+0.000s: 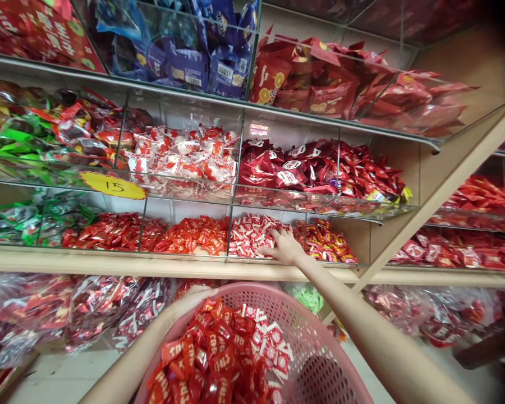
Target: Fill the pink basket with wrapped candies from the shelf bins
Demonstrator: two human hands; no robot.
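My left hand (194, 296) is closed on the far left rim of a pink perforated plastic basket (320, 320). Inside the basket lie red-wrapped candies (219, 353), with red-and-white wrapped candies (274, 343) along their right side. My right hand (284, 247) reaches into a lower shelf compartment, over a heap of small red-and-white candies (249, 233). Its fingers are spread and touch the heap; nothing shows in them, though the fingertips partly merge with the wrappers.
Beside that compartment are orange-red candies (197, 234) on the left and red-and-yellow candies (329, 241) on the right. A glass divider (229, 230) and wooden shelf edge (185, 266) frame it. A yellow price tag (113, 186) reads 15. Bagged candies (101, 306) sit beneath.
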